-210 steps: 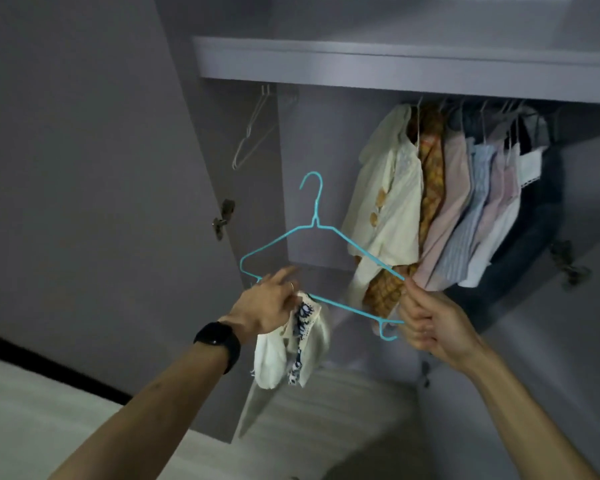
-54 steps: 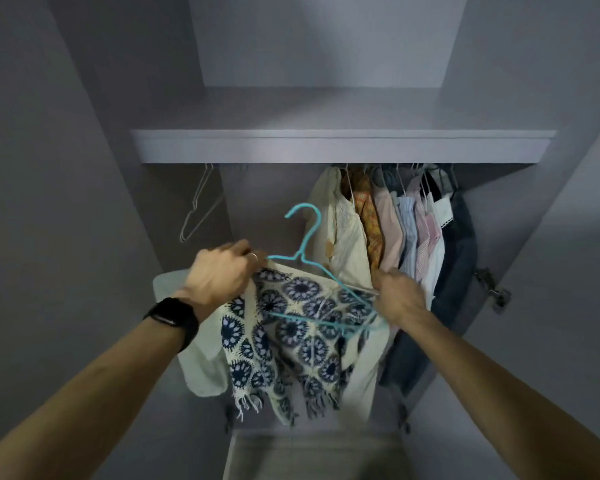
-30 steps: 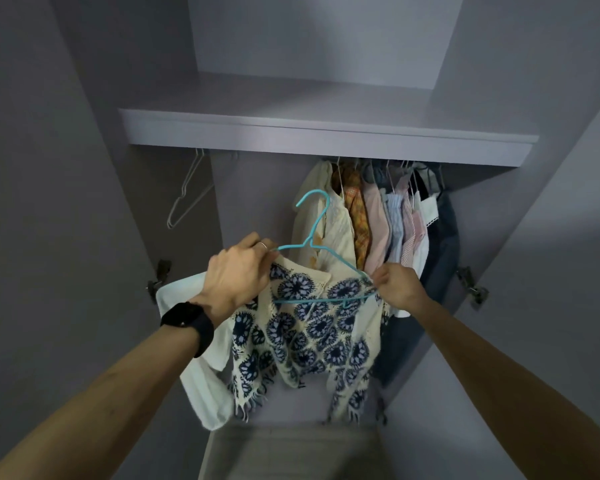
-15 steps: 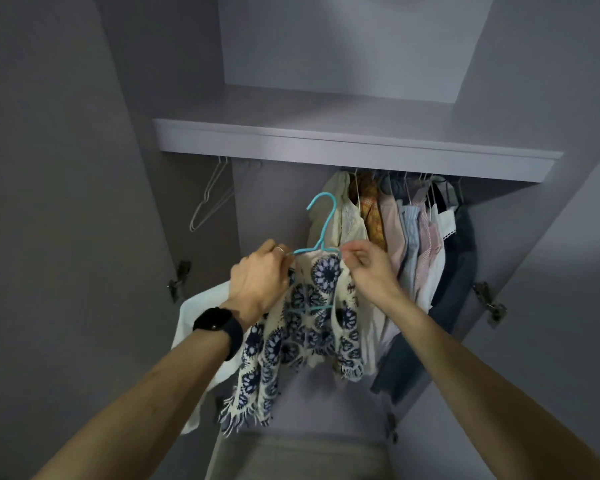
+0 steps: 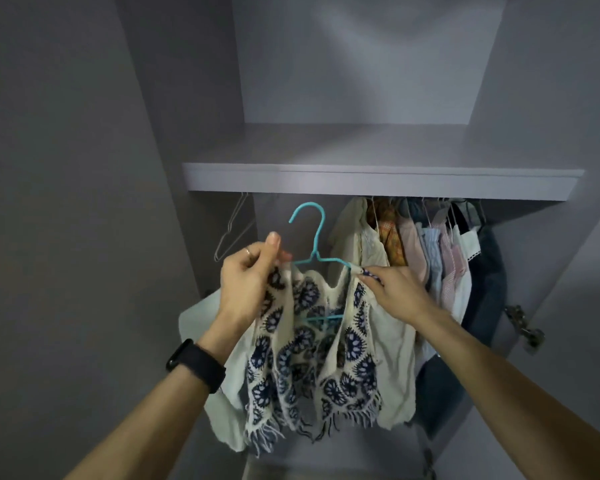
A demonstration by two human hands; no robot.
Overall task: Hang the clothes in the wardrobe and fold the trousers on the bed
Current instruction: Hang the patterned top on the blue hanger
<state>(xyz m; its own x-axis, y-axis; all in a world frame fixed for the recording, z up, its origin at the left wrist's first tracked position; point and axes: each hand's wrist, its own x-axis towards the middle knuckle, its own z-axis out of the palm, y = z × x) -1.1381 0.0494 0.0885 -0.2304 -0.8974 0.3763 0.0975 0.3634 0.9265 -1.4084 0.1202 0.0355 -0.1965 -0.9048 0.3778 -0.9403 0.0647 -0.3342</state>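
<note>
The top (image 5: 326, 358), cream with dark blue flower shapes and a fringed hem, is draped on one turquoise hanger (image 5: 317, 237) held up in front of the open wardrobe (image 5: 534, 98); the hanger's hook is free in the air, just below the shelf (image 5: 378, 183), between the bare hanger and the hung clothes. The left hand (image 5: 250, 282) grips the top's left shoulder together with that end of the hanger; the right hand (image 5: 392, 292) pinches the right shoulder where the cloth meets the wire; the two hands are apart, one at each end. Inside the wardrobe, under the shelf, one bare wire hanger (image 5: 234, 223) hangs at the left; at the right hangs a tight row of clothes (image 5: 430, 258), seven told apart by colour (cream, orange check, pale pink, pale blue, pink stripe, white with lace edge, dark blue), though whether more hide among them I cannot tell. The left wrist wears one black band (image 5: 196, 363); one ring (image 5: 248, 250) sits on a left finger; one metal hinge (image 5: 523, 327) shows on the right wall.
</note>
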